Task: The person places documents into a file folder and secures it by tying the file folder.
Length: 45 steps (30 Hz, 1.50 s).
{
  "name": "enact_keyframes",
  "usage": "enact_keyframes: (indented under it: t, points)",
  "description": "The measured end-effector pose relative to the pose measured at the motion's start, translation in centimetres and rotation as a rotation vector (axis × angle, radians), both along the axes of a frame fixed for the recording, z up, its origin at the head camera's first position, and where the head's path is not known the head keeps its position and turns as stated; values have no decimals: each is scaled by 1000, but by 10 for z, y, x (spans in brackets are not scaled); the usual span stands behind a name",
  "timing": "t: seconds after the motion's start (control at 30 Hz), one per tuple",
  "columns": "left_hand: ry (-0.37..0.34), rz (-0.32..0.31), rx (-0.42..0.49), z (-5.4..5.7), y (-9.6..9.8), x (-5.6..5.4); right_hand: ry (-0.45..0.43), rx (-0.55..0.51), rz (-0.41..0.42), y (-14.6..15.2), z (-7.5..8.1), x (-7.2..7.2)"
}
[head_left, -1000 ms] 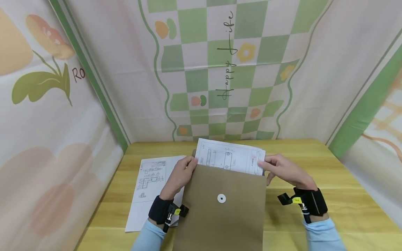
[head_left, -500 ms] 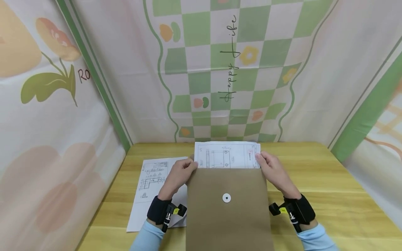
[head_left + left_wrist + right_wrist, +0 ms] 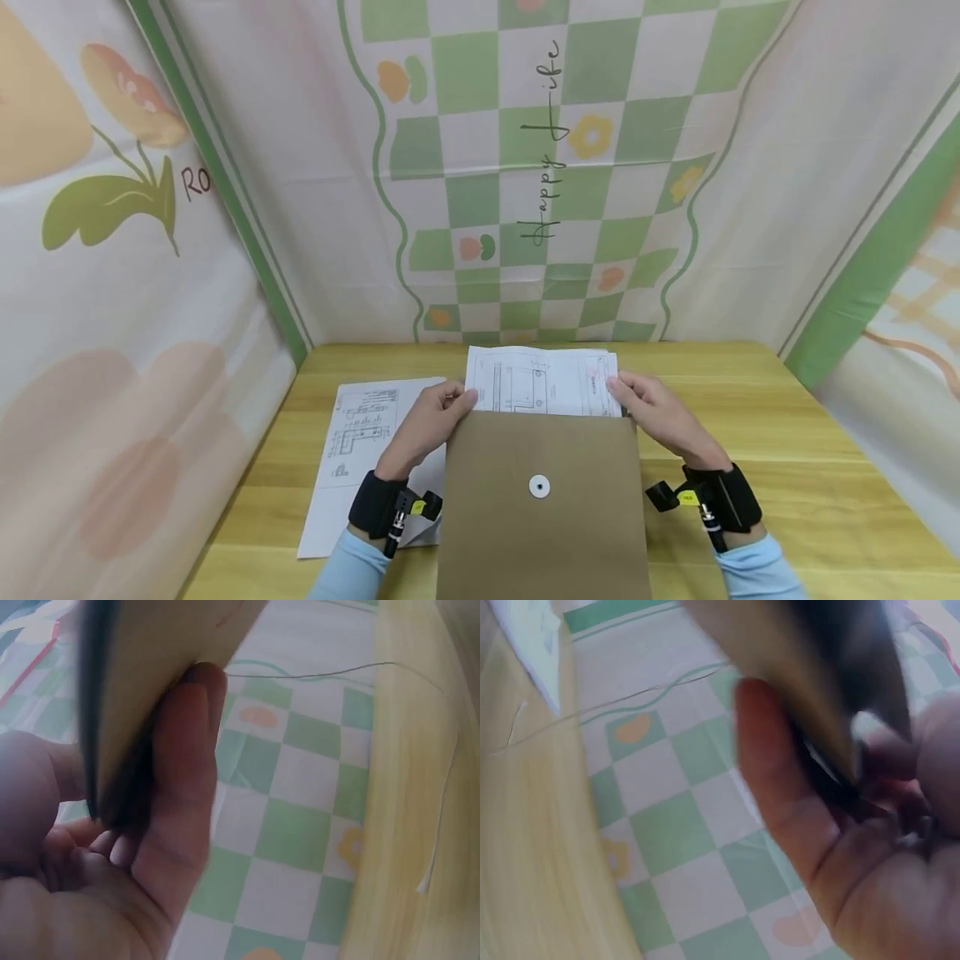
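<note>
A brown document envelope (image 3: 542, 533) with a white button (image 3: 539, 487) is held upright, its mouth toward the back of the table. A stack of printed drawings (image 3: 536, 379) sticks out of that mouth. My left hand (image 3: 429, 421) pinches the envelope's top left corner, thumb in front; in the left wrist view the fingers (image 3: 184, 772) lie behind it. At the top right corner my right hand (image 3: 667, 417) grips the envelope, its thumb over the drawings' right edge. The right wrist view shows this hand's fingers (image 3: 769, 757) behind the envelope. The drawings' lower part is hidden inside.
More printed sheets (image 3: 367, 467) lie on the wooden table (image 3: 750, 417) to the left, partly under my left forearm. A thin string (image 3: 442, 817) hangs behind the envelope. A patterned cloth (image 3: 525, 167) stands along the table's back edge.
The drawings have straightened and sit somewhat lower in the envelope's mouth. My right hand has moved left onto the top right corner. The left hand keeps its hold; the envelope stands straighter.
</note>
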<state>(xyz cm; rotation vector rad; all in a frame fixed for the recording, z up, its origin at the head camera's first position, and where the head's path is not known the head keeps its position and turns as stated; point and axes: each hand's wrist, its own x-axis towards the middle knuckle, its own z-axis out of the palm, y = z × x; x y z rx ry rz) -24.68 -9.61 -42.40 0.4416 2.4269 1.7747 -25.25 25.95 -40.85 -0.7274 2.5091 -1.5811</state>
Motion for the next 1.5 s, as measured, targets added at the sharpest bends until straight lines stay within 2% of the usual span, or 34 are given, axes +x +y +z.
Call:
enact_keyframes:
  t: [0.13, 0.27, 0.37, 0.47, 0.6, 0.83, 0.97, 1.1, 1.2, 1.27, 1.5]
  points:
    - [8, 39, -1, 0, 0, 2, -35, 5, 77, 4, 2, 1]
    - [8, 68, 16, 1, -2, 3, -66, -23, 88, 5, 3, 2]
    - [3, 36, 14, 4, -3, 4, -107, -19, 38, 5, 4, 4]
    - [-12, 6, -9, 6, -3, 4, -148, 35, 12, 4, 6, 6]
    - [-25, -1, -31, 7, -5, 4, -146, 109, 71, 6, 7, 6]
    - [-32, -45, 9, 7, -5, 4, -163, 104, 139, 12, 8, 7]
    - [-36, -52, 16, 5, -4, 3, -172, 45, 127, 11, 8, 7]
    - [-71, -98, -22, 7, -7, 4, -120, -26, 71, 6, 8, 7]
    - [-98, -142, -45, 11, -9, 4, -67, -14, 22, 1, 7, 7]
    - [-100, -155, -54, 13, -10, 3, -66, -12, -3, -1, 7, 7]
    - [-93, -160, -42, 12, -9, 4, -49, -61, -36, -6, 7, 9]
